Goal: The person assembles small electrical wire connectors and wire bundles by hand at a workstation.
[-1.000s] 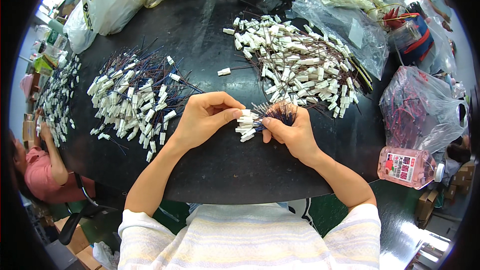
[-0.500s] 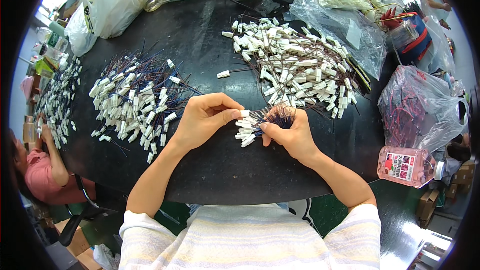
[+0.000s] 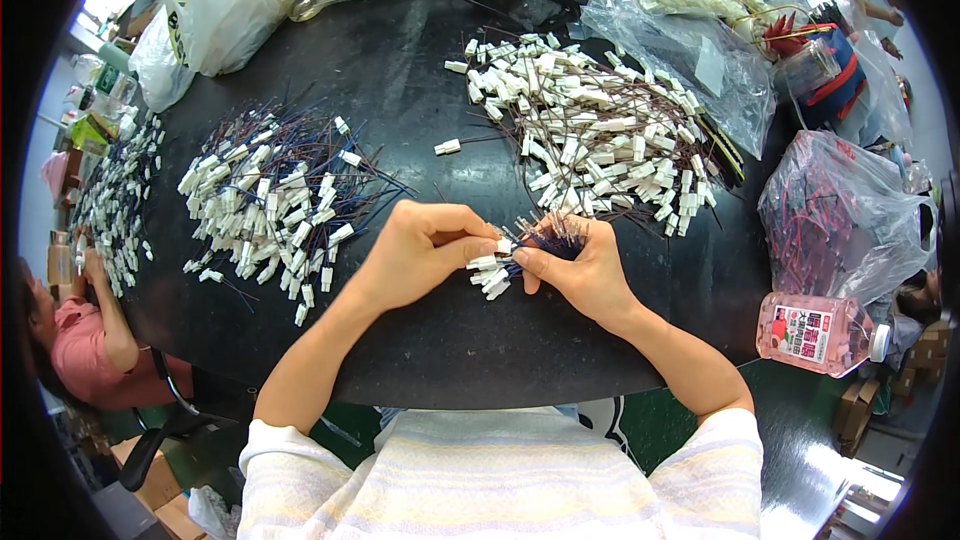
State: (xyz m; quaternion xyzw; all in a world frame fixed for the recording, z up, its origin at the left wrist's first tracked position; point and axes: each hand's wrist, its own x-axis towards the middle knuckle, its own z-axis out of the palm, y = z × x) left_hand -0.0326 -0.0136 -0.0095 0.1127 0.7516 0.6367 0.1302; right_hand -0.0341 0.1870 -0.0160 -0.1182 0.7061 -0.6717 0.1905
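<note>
My right hand (image 3: 590, 275) is closed around a bundle of dark wires (image 3: 556, 234) with bare-looking tips fanning upward. From this bundle, several white plug connectors (image 3: 492, 280) stick out on the left, below my fingers. My left hand (image 3: 415, 255) pinches one small white connector (image 3: 504, 245) between thumb and forefinger, right against the bundle and close to my right thumb. Fingertips partly cover that connector. Left of my hands lies a pile of white connectors on blue and dark wires (image 3: 265, 190). Beyond my right hand spreads a larger pile of white connectors on brown wires (image 3: 610, 130).
The black table (image 3: 430, 360) curves in front of me. A pink-filled plastic bottle (image 3: 810, 333) lies at its right edge beside a clear bag of red wires (image 3: 830, 210). Plastic bags (image 3: 215, 10) line the back. At far left, a person in pink (image 3: 90, 350) sits by another connector pile.
My left hand has moved slightly right and down, bringing the pinched connector in against the bundle. My right hand keeps its grip, almost still.
</note>
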